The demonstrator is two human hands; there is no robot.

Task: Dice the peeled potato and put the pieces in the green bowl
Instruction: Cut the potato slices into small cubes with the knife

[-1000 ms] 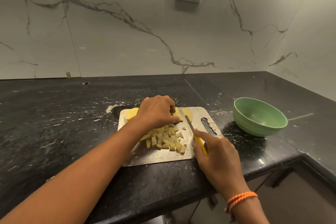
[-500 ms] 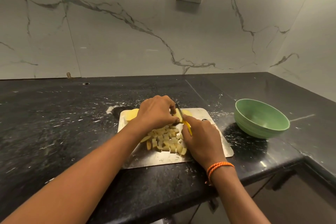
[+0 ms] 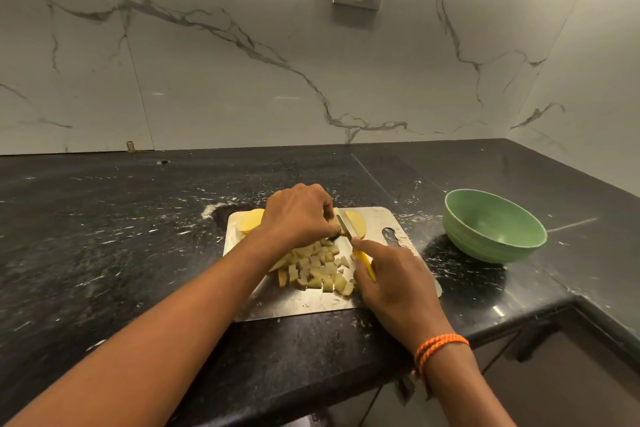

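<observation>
Potato dice (image 3: 317, 269) are heaped at the middle of the steel cutting board (image 3: 311, 305) on the dark worktop (image 3: 104, 236), so most of the chopping looks done. Uncut slices (image 3: 356, 224) wait at the board's far edge, and the green bowl (image 3: 493, 225) off to the right holds nothing yet, so the transfer is all still to come. Left hand (image 3: 298, 215) arches over a strip, fingertips curled down and pinching it in place. Right hand (image 3: 391, 281) has its grip wrapped round the yellow-handled knife (image 3: 363, 262), index finger stretched along the top, blade angled into the potato just beside the left fingertips.
</observation>
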